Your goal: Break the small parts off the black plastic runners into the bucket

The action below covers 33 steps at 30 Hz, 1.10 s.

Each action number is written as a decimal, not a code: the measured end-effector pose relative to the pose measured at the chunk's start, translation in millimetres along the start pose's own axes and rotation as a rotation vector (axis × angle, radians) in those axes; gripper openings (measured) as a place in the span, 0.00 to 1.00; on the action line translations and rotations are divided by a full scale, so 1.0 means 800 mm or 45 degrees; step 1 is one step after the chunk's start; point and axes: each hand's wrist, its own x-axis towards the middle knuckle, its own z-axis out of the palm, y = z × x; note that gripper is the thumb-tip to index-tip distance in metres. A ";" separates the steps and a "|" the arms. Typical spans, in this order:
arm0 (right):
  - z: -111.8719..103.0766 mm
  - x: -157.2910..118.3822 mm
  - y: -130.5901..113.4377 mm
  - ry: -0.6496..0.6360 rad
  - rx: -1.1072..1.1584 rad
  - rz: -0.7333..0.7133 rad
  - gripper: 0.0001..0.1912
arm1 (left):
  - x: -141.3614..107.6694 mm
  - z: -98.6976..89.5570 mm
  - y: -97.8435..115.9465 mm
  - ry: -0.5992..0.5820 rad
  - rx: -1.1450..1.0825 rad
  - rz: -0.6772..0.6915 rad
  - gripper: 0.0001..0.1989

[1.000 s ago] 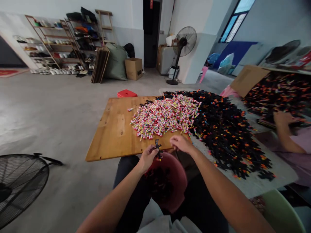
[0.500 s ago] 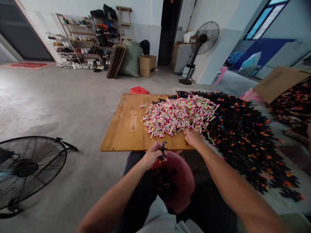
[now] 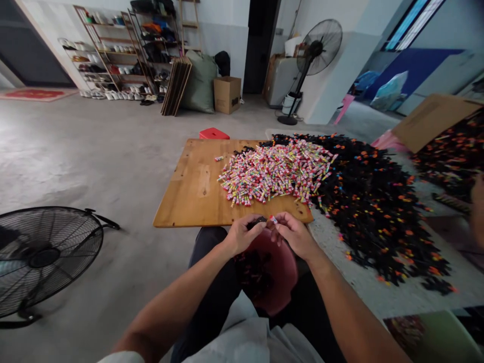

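My left hand (image 3: pixel 244 234) is closed on a small black plastic piece (image 3: pixel 260 220), most of it hidden by the fingers. Close beside it, my right hand (image 3: pixel 295 233) pinches a small tube with a red-and-white wrapper (image 3: pixel 273 219). The two pieces are brought near each other; whether they touch I cannot tell. Both hands hover above a red basin (image 3: pixel 285 282) between my knees, with dark pieces lying in it. Just beyond, a heap of the same wrapped tubes (image 3: pixel 276 171) covers part of the wooden board (image 3: pixel 177 196).
A wide pile of black pieces with orange tips (image 3: pixel 378 201) spreads over the table at right. A person's hand (image 3: pixel 478 201) shows at the right edge. A floor fan (image 3: pixel 45 257) stands at left, a red stool (image 3: pixel 214 133) behind the board.
My right hand has come back from the edge of the tube heap with one tube and met my left hand over the basin. The view has tilted down slightly.
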 end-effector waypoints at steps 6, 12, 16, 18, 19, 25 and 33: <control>-0.004 -0.018 -0.011 0.035 -0.078 -0.036 0.16 | -0.003 0.003 0.003 -0.022 0.088 0.072 0.18; -0.009 -0.026 -0.016 0.098 -0.111 -0.060 0.18 | -0.004 0.004 -0.003 -0.121 0.220 0.180 0.17; -0.011 -0.030 -0.016 0.121 -0.059 -0.064 0.17 | -0.004 0.004 -0.006 -0.134 0.260 0.205 0.17; -0.013 -0.031 -0.015 0.141 -0.023 -0.060 0.17 | -0.003 0.004 -0.007 -0.144 0.264 0.220 0.18; -0.013 -0.032 -0.015 0.145 -0.011 -0.057 0.17 | -0.004 0.003 -0.008 -0.152 0.265 0.231 0.18; -0.014 -0.034 -0.011 0.127 -0.027 -0.057 0.17 | -0.004 0.004 -0.013 -0.156 0.322 0.282 0.20; -0.011 -0.035 -0.009 0.154 -0.029 -0.079 0.18 | -0.005 0.003 -0.009 -0.180 0.518 0.373 0.20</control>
